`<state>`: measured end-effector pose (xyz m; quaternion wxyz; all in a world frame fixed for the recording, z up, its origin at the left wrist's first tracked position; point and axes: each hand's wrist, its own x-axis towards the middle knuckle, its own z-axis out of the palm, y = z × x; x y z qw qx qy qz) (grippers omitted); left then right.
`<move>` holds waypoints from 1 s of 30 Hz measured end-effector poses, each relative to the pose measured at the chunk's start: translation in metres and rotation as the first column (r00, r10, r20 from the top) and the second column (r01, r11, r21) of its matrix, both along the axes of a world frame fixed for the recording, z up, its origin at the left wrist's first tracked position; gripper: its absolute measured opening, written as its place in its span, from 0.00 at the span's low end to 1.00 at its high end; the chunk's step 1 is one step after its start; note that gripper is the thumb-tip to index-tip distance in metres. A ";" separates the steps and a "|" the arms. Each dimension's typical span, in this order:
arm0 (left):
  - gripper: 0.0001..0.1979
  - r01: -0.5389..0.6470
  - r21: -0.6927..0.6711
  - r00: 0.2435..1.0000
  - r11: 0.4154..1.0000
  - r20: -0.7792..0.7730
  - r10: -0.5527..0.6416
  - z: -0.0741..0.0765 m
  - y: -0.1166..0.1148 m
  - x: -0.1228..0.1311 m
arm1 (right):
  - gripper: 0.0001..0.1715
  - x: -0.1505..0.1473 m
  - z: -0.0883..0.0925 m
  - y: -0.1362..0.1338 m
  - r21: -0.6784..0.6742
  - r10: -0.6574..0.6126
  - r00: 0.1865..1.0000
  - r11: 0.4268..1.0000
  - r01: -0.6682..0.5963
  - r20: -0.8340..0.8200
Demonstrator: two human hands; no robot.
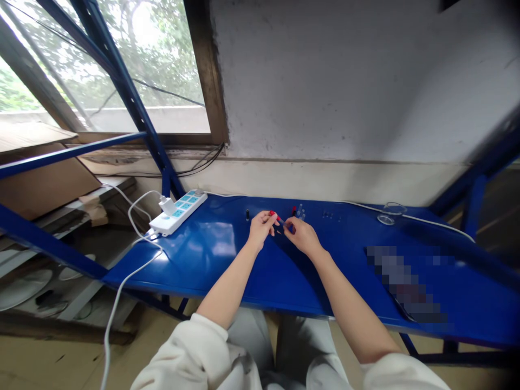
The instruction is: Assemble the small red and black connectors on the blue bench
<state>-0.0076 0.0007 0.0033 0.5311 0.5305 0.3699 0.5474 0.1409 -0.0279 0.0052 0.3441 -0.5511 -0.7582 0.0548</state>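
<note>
Over the middle of the blue table (211,271), my left hand (260,232) is closed on a small red piece (275,215), pinched between thumb and fingers. My right hand (304,236) is closed at the other end of this slim piece, where a clear, tube-like part (283,222) shows between the hands. Its exact kind is too small to make out. Just behind my right hand stand another red piece (294,210) and several clear small tubes (300,210). A short black cylinder (247,215) stands left of my left hand.
A white power strip (179,212) with a plugged-in adapter lies at the left, its cable hanging over the edge. Tiny clear parts (331,215) and a clear round dish (385,219) are farther right. A blurred dark flat object (402,281) lies near the front right.
</note>
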 end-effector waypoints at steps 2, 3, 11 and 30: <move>0.16 -0.139 0.008 0.989 0.990 0.041 0.139 0.001 0.001 -0.001 | 0.07 0.002 0.002 0.001 -0.035 -0.014 1.000 0.999 0.014 -0.008; 0.16 -0.193 0.004 0.980 0.981 0.049 0.193 0.000 0.003 -0.002 | 0.07 0.005 0.002 0.002 -0.072 -0.021 0.999 0.997 0.019 -0.030; 0.11 -0.051 0.087 0.920 0.995 -0.384 0.081 -0.022 0.011 0.017 | 0.06 0.037 -0.002 0.012 -0.395 -0.233 0.969 0.900 0.182 -0.086; 0.09 -0.023 0.295 0.701 0.955 -0.677 0.226 -0.032 0.020 0.053 | 0.10 0.038 -0.016 0.017 -0.376 -0.343 0.927 0.848 0.374 0.150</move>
